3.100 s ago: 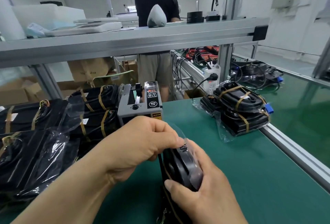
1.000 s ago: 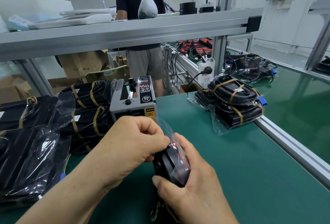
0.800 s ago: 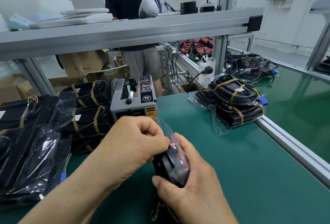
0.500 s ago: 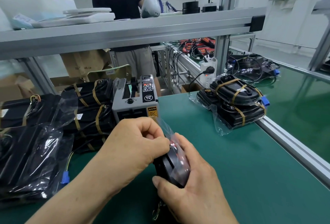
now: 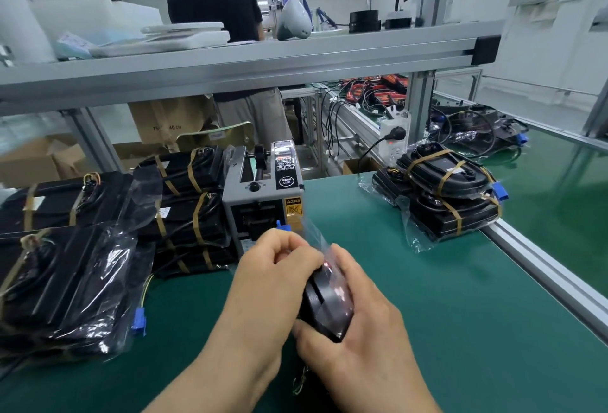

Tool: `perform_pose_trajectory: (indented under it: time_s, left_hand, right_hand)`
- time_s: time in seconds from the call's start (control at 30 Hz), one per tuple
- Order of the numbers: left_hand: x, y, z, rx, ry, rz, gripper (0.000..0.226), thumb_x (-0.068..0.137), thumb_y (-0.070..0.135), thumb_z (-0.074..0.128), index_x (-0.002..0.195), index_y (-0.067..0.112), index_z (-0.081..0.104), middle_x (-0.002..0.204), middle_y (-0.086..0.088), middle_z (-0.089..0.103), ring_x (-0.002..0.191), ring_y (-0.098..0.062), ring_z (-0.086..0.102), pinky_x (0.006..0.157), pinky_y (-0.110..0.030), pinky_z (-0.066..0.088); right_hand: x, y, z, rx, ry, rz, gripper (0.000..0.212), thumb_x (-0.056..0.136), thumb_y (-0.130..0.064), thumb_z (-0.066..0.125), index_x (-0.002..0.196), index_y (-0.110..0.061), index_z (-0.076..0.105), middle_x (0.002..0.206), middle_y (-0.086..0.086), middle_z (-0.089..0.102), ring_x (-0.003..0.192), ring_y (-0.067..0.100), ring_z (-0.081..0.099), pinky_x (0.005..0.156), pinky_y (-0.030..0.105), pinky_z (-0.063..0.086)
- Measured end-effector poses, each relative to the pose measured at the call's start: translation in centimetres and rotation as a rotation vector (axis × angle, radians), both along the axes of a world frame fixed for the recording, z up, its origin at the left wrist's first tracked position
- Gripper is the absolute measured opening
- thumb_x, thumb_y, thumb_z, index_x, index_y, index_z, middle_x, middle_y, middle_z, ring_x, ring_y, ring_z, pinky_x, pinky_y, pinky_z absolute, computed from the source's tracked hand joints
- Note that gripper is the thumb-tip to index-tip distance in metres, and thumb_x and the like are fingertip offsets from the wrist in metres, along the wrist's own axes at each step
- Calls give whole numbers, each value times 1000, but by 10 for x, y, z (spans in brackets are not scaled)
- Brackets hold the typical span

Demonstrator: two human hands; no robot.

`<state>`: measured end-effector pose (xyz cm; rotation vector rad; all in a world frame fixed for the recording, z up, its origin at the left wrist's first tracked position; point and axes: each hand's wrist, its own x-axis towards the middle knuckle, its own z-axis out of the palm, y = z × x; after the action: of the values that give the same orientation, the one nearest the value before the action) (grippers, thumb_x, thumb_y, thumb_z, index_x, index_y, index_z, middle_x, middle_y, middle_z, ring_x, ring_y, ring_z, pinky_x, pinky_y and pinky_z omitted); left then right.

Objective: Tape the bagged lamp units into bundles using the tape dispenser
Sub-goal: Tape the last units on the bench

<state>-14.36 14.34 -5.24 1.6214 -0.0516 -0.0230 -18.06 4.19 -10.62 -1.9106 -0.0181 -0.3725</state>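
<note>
Bagged lamp unit (image 5: 329, 307): a black body in clear film, held on edge between the two grips and low over the green table (image 5: 460, 330).
Left hand (image 5: 273, 281): grip closed, with the fingers curled and pinching the loose film at the unit's upper edge.
Right hand (image 5: 362, 353): grip wrapped round the unit's lower right side, with the thumb across its near end.
Step in hand: judged to be gathering the slack bag against the unit ahead of taping. Whether a strip already lies under the left fingertips cannot be made out.
Tape dispenser (image 5: 263, 195): directly beyond the grips and near them, its outlet facing them.
Next move: probably one grip lets go and reaches forward to the outlet for a strip, while the other holds the fold flat.
Finished bundle (image 5: 447, 195): beyond and to the right of the grips, well apart, bound with brown bands.
Banded stacks (image 5: 187, 202): beyond and to the left of the grips, touching the dispenser's side.
Loose bagged units (image 5: 65, 281): to the left of the grips.
</note>
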Motion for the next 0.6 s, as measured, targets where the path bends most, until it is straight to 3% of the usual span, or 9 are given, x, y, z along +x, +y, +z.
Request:
perform_pose_trajectory:
  time_s: [0.1,0.17,0.23,0.33,0.4,0.47,0.6]
  left_hand:
    - [-2,0,-2,-168,56,31,16,72,6,66,65,18,60,68,-7,54,65,-19,51,57,-32,43]
    - [-3,2,2,-262,59,29,16,67,5,67,68,20,63,70,-8,59,64,-18,56,58,-32,46]
    - [1,5,8,-250,49,2,30,58,12,68,85,22,66,74,-3,66,64,-13,63,58,-28,50]
    - [7,12,12,-126,22,-62,51,56,22,71,105,26,63,79,10,71,72,-7,70,61,-24,52]
    - [5,15,9,-46,8,-145,49,61,29,75,110,24,67,91,9,76,84,-10,74,72,-28,54]
    - [1,18,3,8,-30,-196,45,64,34,78,107,26,71,96,0,77,89,-17,74,81,-35,56]
    - [-5,27,-11,157,-219,-209,48,55,51,76,103,47,71,107,8,72,100,-8,69,89,-32,53]
  right_hand:
    - [-2,8,-3,-36,-103,-14,96,54,-60,64,142,-53,25,149,-24,43,133,-13,39,106,9,36]
    - [1,10,-7,-90,-255,-46,92,62,-51,68,147,-38,32,150,-13,47,135,-6,42,107,12,37]
    - [11,9,-14,-116,-432,-89,90,70,-39,71,150,-15,38,151,1,48,138,9,46,108,26,43]
    - [29,3,-19,-121,-565,-60,89,73,-18,77,148,-2,31,154,15,42,142,25,43,109,46,44]
    - [37,0,-23,-113,-569,-39,92,71,-9,81,146,3,30,155,18,38,143,30,40,109,52,42]
    - [36,-3,-27,-82,-530,5,95,72,-15,84,148,4,28,158,13,35,145,28,37,110,51,40]
    - [8,-19,-29,-9,-371,244,111,73,-30,81,159,-18,12,167,-4,15,153,20,17,120,35,28]
